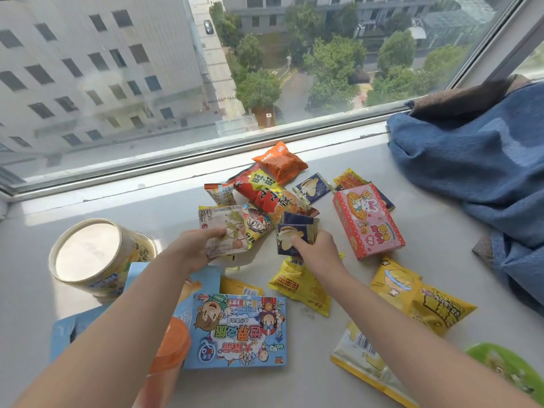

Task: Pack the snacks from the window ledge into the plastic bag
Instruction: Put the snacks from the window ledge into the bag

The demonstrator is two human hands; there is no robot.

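The left hand (192, 248) grips a lychee tea packet (222, 228); the right hand (316, 250) pinches a navy snack packet (293, 234). Other snacks (300, 285) lie scattered on the window ledge (435, 260). At 5 o'clock a green pack (506, 369) is cut off.

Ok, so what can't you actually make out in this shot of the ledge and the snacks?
Head view only:
- Plastic bag: none in view, so where it lies is unknown.
- Orange-lidded cup: mostly hidden by the left forearm.
- Green packet: cut off by the right and bottom edges.
- Light blue packet: covered by the forearm, print unreadable.
- Snacks under the left hand and right hand: partly covered.
- Blue cloth: hides the ledge beneath it.
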